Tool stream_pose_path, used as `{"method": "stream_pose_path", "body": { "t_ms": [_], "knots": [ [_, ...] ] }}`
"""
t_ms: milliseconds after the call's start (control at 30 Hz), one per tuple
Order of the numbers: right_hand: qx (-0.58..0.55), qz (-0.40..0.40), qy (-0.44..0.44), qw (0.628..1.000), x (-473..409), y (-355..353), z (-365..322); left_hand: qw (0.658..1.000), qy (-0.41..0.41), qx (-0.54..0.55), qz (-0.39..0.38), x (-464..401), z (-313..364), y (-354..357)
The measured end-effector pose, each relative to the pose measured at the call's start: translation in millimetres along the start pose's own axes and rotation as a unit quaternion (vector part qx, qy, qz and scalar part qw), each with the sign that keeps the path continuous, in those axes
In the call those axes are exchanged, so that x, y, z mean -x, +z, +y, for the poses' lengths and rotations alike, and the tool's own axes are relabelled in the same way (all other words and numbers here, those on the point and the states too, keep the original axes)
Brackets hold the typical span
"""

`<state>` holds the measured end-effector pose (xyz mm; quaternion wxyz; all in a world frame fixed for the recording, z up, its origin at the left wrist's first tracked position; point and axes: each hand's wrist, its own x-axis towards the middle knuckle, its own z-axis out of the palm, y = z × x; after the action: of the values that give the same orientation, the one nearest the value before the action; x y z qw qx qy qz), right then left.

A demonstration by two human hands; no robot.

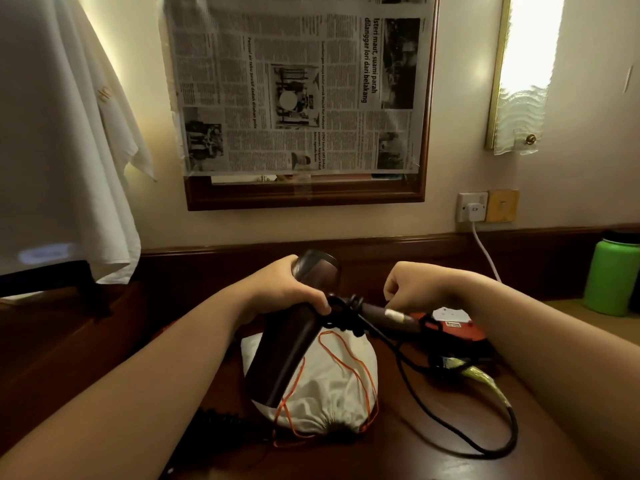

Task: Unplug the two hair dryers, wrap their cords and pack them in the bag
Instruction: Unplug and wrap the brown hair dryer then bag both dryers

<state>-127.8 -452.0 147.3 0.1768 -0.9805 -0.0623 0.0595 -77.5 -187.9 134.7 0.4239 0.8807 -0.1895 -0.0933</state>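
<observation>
- Nearest the camera, the white drawstring bag [332, 386] lies on the desk [433, 459], mouth cinched toward the viewer, orange drawstring [346, 344] looped loose over it. Use it as the landmark.
- Right of the bag: slack black cord [498, 441] swings in a wide loop across the desk and runs back up toward the dryer handle. Most of it is still unwrapped.
- Directly above the bag: dark hair dryer [287, 341], barrel pointing down-left over the cloth, held off the desk.
- Left hand [287, 292] is closed around the dryer where barrel meets handle; firm grip, fingers curled under.
- Right hand [412, 289], up and right of the bag, is closed at the handle end, where a few cord turns already sit. Seems pinched on the cord; contact is hidden, so can't confirm.
- Right of the bag, beyond the cord loop: red second dryer [453, 332] lying on the desk, its cord bundle beside it.
- Far right, behind the bag, on the wall: white plug [473, 210] seated in the socket with a white lead; can't tell what it feeds.
- Step, my read: wrapping the dark dryer's cord.
- Doing it well: keep left hand fixed, feed slack with the right, lay turns side by side with light tension, no kink at the strain relief, leave a short tail and tuck the plug.
- Watch the loop doesn't snag the orange drawstring.
</observation>
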Motion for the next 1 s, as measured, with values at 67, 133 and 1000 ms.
{"method": "stream_pose_path", "body": {
  "t_ms": [67,133,1000],
  "knots": [
    [0.005,-0.01,0.005,1.0,7,0,-6,0.999,0.004,-0.054,0.009,0,2,2],
    [0.009,-0.005,0.011,1.0,9,-4,-11,0.997,-0.001,-0.076,0.024,-1,2,5],
    [-0.196,-0.173,-0.023,0.965,24,35,-25,0.973,-0.019,0.077,0.217,-6,-7,7]
  ]
}}
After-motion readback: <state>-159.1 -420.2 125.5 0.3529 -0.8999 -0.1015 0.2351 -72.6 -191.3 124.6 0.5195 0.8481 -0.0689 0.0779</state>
